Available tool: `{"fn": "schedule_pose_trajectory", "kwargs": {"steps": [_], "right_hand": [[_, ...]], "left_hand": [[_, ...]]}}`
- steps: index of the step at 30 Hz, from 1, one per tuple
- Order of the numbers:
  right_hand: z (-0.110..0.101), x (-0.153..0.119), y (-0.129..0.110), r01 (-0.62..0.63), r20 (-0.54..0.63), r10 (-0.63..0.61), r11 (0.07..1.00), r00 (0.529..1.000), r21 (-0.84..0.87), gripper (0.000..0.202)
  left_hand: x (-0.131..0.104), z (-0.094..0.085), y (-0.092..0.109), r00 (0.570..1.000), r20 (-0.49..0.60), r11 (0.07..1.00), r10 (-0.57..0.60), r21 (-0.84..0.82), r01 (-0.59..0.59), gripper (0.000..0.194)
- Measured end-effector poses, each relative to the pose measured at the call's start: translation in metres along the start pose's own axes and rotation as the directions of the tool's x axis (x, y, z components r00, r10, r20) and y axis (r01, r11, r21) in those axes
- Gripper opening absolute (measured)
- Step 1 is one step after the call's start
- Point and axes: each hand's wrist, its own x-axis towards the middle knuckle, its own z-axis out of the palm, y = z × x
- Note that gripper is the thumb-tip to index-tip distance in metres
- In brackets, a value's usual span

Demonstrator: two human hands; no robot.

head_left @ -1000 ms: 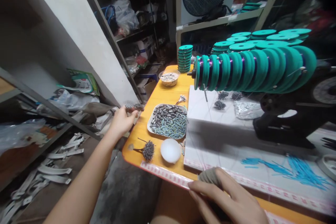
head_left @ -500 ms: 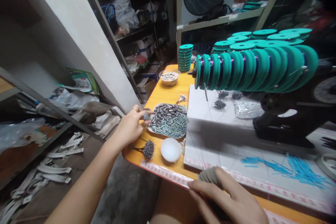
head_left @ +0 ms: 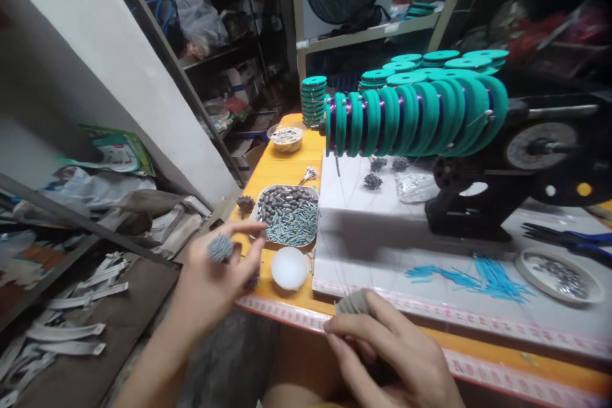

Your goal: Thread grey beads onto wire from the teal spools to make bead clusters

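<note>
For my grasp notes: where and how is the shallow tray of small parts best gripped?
Probably pinch the tray by its thin raised rim at the near left corner, from the person's left: the right end sits close to the white board, and a dark cluster lies beside the left rim.

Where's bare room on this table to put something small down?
Yellow tabletop between the round clear plastic bowl and rectangular white tray; white surface left of the thin blue strips. Crowded: around the left hand, tray and round white object.
</note>
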Motion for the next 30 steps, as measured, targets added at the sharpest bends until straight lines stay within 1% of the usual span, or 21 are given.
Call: {"fn": "schedule_pose_trajectory", "kwargs": {"steps": [1, 2, 3, 4, 5, 6, 8, 9, 10, 12, 14, 17, 21, 24, 27, 30], "right_hand": [[-0.001, 0.002, -0.001, -0.007, -0.008, 0.007, 1.0, 1.0, 0.021, 0.021], [-0.002, 0.003, -0.003, -0.015, -0.017, 0.016, 0.999, 1.0, 0.034, 0.02], [-0.003, 0.004, -0.004, -0.02, -0.025, 0.021, 0.999, 0.999, 0.038, 0.02], [-0.003, 0.005, -0.006, -0.024, -0.034, 0.025, 0.999, 0.999, 0.037, 0.019], [-0.003, 0.005, -0.007, -0.028, -0.036, 0.03, 0.999, 0.999, 0.034, 0.018], [-0.004, 0.005, -0.008, -0.034, -0.04, 0.035, 0.999, 0.999, 0.033, 0.019], [-0.004, 0.005, -0.01, -0.054, -0.033, 0.055, 0.998, 0.998, 0.032, 0.02], [-0.005, 0.004, -0.012, -0.071, -0.025, 0.072, 0.997, 0.997, 0.034, 0.022], [-0.005, 0.003, -0.013, -0.091, -0.013, 0.091, 0.995, 0.996, 0.03, 0.025], [-0.007, 0.001, -0.017, -0.138, 0.017, 0.138, 0.99, 0.99, 0.019, 0.031], [-0.01, -0.001, -0.019, -0.185, 0.048, 0.184, 0.983, 0.982, 0.009, 0.033], [-0.013, -0.003, -0.021, -0.233, 0.084, 0.23, 0.972, 0.97, 0.028, 0.033], [-0.014, -0.003, -0.021, -0.269, 0.117, 0.263, 0.963, 0.958, 0.031, 0.031], [-0.013, -0.002, -0.021, -0.252, 0.12, 0.246, 0.967, 0.962, 0.033, 0.031], [-0.013, -0.002, -0.022, -0.25, 0.115, 0.245, 0.968, 0.963, 0.031, 0.032], [-0.013, -0.003, -0.022, -0.251, 0.119, 0.251, 0.968, 0.961, -0.013, 0.033]], "left_hand": [[-0.018, 0.005, 0.002, 0.997, 0.062, 0.99, -0.036, -0.137, 0.045, 0.052], [-0.035, 0.011, 0.004, 0.994, 0.11, 0.966, -0.021, -0.254, 0.048, 0.049], [-0.05, 0.02, 0.005, 0.988, 0.154, 0.934, -0.03, -0.346, 0.082, 0.046], [-0.064, 0.029, 0.005, 0.971, 0.231, 0.889, -0.061, -0.431, 0.158, 0.045], [-0.075, 0.04, 0.004, 0.95, 0.294, 0.817, -0.108, -0.518, 0.253, 0.046], [-0.084, 0.05, 0.004, 0.909, 0.393, 0.722, -0.137, -0.589, 0.363, 0.049], [-0.095, 0.068, 0.003, 0.839, 0.512, 0.503, -0.184, -0.685, 0.528, 0.06], [-0.099, 0.075, 0.004, 0.806, 0.56, 0.408, -0.19, -0.702, 0.584, 0.066], [-0.101, 0.079, 0.004, 0.784, 0.591, 0.336, -0.191, -0.711, 0.618, 0.069], [-0.103, 0.084, 0.006, 0.756, 0.632, 0.258, -0.172, -0.711, 0.654, 0.069], [-0.104, 0.085, 0.008, 0.745, 0.648, 0.229, -0.159, -0.71, 0.666, 0.066], [-0.105, 0.084, 0.008, 0.743, 0.65, 0.212, -0.16, -0.713, 0.669, 0.065], [-0.107, 0.083, 0.006, 0.75, 0.643, 0.241, -0.156, -0.711, 0.66, 0.059], [-0.108, 0.084, 0.006, 0.743, 0.649, 0.262, -0.163, -0.698, 0.666, 0.062], [-0.108, 0.084, 0.004, 0.743, 0.651, 0.302, -0.155, -0.685, 0.663, 0.066], [-0.109, 0.083, 0.002, 0.762, 0.62, 0.404, -0.185, -0.659, 0.635, 0.065]]}}
